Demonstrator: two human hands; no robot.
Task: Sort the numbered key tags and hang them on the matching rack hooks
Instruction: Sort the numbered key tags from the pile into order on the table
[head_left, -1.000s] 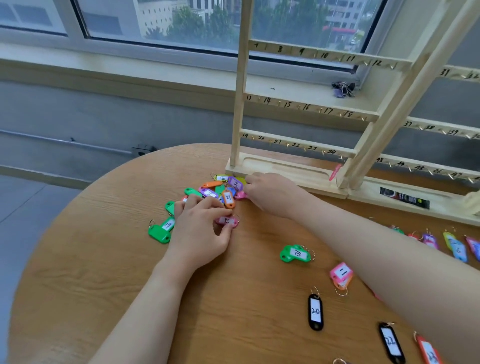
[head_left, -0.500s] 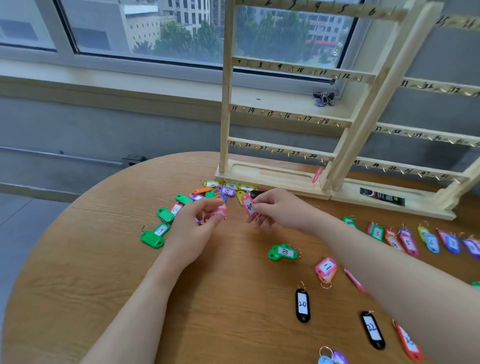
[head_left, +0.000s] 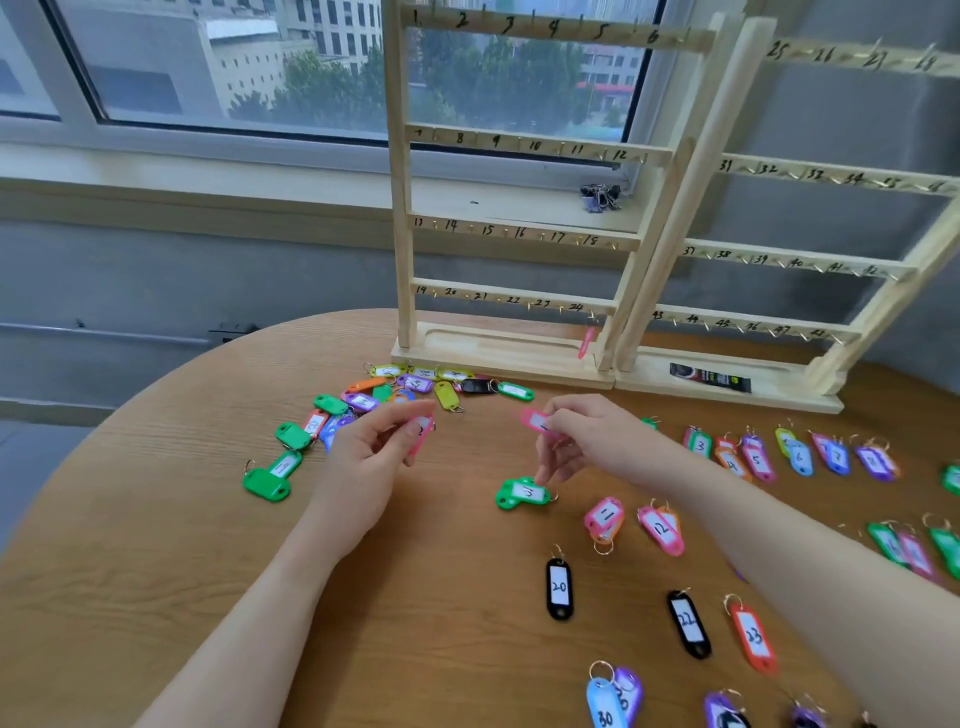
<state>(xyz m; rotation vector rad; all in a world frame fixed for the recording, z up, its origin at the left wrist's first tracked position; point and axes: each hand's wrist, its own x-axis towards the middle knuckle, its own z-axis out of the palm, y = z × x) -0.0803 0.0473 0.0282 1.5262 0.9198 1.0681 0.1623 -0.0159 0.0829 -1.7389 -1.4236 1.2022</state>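
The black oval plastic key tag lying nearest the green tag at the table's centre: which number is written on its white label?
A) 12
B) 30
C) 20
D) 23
C: the black oval plastic key tag, on the round wooden table below the green tag, has a handwritten 20 on its white label.

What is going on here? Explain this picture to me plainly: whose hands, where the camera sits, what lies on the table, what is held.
No machine here: a person's two bare hands, filmed by one camera worn on the head, looking forward and down. The left hand pinches a pink tag; the right hand pinches another pink tag. Both tags are off the round wooden table. At its far edge stand two wooden racks with numbered hooks. An unsorted pile of coloured tags lies before the racks; other tags lie singly, such as black tag 20.
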